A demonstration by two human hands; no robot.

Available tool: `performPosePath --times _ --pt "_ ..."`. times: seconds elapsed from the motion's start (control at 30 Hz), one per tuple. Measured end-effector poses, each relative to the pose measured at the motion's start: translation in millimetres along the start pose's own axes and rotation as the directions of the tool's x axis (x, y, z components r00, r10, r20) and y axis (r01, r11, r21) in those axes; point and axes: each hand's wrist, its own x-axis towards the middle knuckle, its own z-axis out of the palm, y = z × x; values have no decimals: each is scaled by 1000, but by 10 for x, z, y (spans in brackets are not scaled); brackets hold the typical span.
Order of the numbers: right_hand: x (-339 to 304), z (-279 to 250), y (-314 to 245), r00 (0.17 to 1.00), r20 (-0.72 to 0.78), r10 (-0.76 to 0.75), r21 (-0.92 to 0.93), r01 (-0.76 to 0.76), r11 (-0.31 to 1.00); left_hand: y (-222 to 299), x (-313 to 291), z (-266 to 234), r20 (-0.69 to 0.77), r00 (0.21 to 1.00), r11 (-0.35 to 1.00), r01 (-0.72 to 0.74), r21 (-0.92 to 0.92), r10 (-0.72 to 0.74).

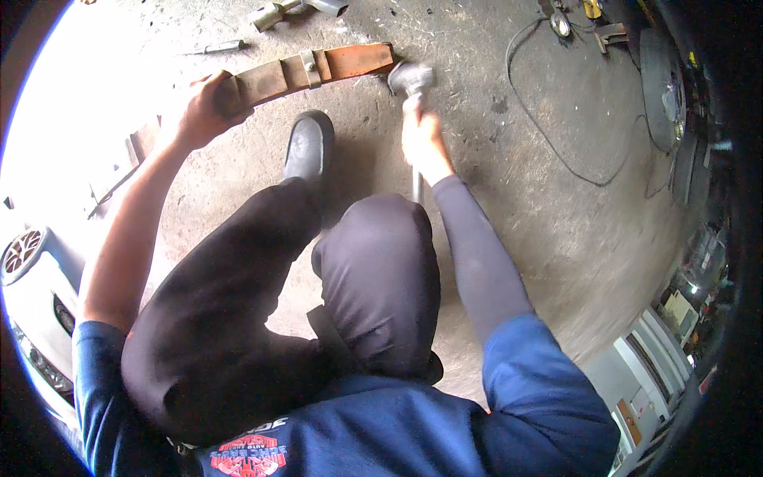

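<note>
A curved, rusty leaf spring (pixel 266 82), built of stacked strips with a clamp band around it, spans the space in front of my feet. My left hand (pixel 203 115) is wrapped around its left end. In my right hand (pixel 425 143) is a hammer (pixel 412 77), its handle pointing back toward my knee. The hammer head is smeared by motion and sits just beside the orange-brown right end of the spring. Whether the two touch, I cannot tell.
Ahead on the concrete floor lie a screwdriver (pixel 222 47) and a metal tubular piece (pixel 266 16). A dark cable (pixel 528 119) curls on the right, near assorted parts along that edge. At the far left stands a white car (pixel 40 310). My shoe (pixel 308 143) is close to the spring.
</note>
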Motion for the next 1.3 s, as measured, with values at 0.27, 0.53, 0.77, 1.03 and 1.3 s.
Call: performPosePath --times 0.27,0.53,0.77,1.03,1.3 --pt "-409 -910 -366 985 -24 170 412 -145 900 -21 76 -18 105 992 998 67 -15 -65" --pt "-206 -1068 -678 849 -376 -370 744 515 426 -28 67 23 69 997 999 43 12 -44" --pt "-265 179 404 987 -24 159 118 -155 981 -45 126 52 -27 1000 999 -15 -33 14" --pt "-200 -1178 -727 909 -166 -382 634 395 665 68 48 2 60 998 997 29 -76 -25" --pt "-170 -107 -318 978 -153 -143 427 196 883 30 47 40 5 1000 999 1 -49 -1"
